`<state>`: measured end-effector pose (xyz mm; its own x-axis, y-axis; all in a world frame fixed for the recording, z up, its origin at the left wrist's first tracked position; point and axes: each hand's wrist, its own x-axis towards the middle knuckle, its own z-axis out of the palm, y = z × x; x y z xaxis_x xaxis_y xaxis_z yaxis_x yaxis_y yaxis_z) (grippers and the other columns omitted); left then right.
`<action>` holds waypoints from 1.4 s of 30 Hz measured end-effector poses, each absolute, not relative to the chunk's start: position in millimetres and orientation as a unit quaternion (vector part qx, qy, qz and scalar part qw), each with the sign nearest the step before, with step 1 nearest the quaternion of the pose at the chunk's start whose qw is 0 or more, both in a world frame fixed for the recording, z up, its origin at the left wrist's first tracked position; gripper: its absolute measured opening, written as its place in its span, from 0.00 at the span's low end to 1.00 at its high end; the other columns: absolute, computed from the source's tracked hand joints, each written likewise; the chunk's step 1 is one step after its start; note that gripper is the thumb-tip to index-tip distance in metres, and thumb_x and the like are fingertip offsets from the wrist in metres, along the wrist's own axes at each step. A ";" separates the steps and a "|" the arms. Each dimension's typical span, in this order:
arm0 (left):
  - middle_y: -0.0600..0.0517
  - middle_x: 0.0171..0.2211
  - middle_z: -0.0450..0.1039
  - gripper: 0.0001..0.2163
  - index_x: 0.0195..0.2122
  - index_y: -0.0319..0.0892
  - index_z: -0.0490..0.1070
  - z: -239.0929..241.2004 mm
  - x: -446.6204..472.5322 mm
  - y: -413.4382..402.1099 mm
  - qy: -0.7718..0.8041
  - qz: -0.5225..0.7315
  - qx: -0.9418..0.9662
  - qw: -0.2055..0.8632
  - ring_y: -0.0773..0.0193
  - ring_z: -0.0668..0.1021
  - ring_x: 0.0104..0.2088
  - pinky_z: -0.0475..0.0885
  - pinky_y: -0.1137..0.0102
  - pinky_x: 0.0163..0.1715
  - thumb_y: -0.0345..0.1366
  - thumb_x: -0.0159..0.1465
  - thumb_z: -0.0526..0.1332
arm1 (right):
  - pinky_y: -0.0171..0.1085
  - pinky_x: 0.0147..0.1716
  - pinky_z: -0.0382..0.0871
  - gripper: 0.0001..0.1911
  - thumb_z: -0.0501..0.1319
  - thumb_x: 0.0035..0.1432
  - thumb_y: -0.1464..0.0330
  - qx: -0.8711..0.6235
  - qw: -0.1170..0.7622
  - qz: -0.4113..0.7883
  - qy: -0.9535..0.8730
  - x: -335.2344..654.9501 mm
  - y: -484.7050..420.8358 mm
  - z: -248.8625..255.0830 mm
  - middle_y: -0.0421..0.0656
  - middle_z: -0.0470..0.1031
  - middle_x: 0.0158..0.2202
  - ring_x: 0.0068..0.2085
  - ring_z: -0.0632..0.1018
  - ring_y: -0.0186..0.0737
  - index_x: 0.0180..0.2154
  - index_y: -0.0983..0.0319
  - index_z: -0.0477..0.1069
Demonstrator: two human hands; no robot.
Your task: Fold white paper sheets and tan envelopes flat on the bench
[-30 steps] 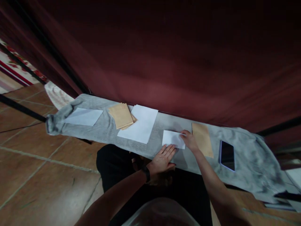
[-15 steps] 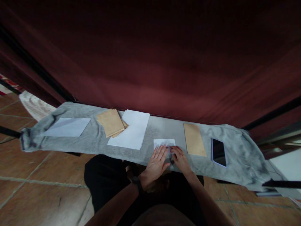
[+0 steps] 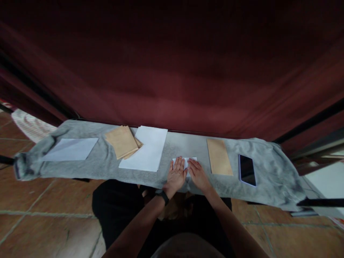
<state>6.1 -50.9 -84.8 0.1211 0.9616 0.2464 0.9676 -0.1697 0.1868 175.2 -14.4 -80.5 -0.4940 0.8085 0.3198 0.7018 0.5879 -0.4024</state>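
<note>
Both of my hands lie flat on a small white piece of paper [image 3: 186,163], which looks folded; much of it is hidden beneath them. My left hand [image 3: 176,175], with a dark band at the wrist, covers its left side with fingers stretched out. Over the right part rests my right hand [image 3: 198,174], its fingers extended too. To the right lies a single brown envelope [image 3: 220,157]. On the left, a stack of white sheets [image 3: 152,152] is partly overlapped by a pile of brown envelopes [image 3: 123,141].
A grey cloth [image 3: 104,168] covers the narrow bench. At its right lies a phone [image 3: 247,170] with a dark screen. One more white sheet [image 3: 72,148] is at the far left. A dark red curtain [image 3: 172,89] hangs behind, with dark bars on both sides.
My left hand has shifted forward over the paper, and my right hand has slid leftward and forward onto it. The whole view has also shifted slightly.
</note>
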 end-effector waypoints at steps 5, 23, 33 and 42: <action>0.40 0.70 0.54 0.28 0.71 0.33 0.48 -84.0 1.1 -45.0 -0.656 -0.124 -0.745 -0.005 0.55 0.55 0.71 0.51 0.53 0.69 0.39 0.72 0.44 | 0.53 0.65 0.58 0.24 0.48 0.71 0.66 -0.459 0.200 0.051 -0.864 156.8 -7.0 -89.5 0.51 0.63 0.67 0.67 0.64 0.48 0.65 0.63 0.62; 0.45 0.70 0.55 0.28 0.71 0.41 0.51 -78.9 12.4 -68.7 -0.631 -0.135 -0.764 0.017 0.54 0.56 0.71 0.52 0.52 0.70 0.45 0.73 0.48 | 0.53 0.65 0.53 0.29 0.45 0.73 0.62 -0.506 0.155 -0.054 -0.847 176.6 -14.3 -98.9 0.56 0.56 0.70 0.68 0.62 0.53 0.68 0.71 0.55; 0.46 0.70 0.56 0.28 0.70 0.40 0.55 -77.5 -5.7 -67.5 -0.607 -0.113 -0.786 -0.008 0.57 0.56 0.71 0.52 0.54 0.70 0.49 0.73 0.48 | 0.52 0.66 0.50 0.31 0.43 0.73 0.59 -0.531 0.149 -0.035 -0.833 174.5 -13.5 -100.8 0.55 0.56 0.70 0.69 0.61 0.53 0.69 0.71 0.53; 0.45 0.69 0.57 0.27 0.68 0.39 0.57 -74.2 -1.3 -70.0 -0.612 -0.114 -0.783 0.010 0.56 0.57 0.71 0.53 0.54 0.69 0.48 0.73 0.46 | 0.51 0.66 0.50 0.32 0.43 0.72 0.57 -0.547 0.147 -0.003 -0.824 172.7 -12.6 -100.9 0.53 0.55 0.70 0.69 0.60 0.52 0.69 0.69 0.54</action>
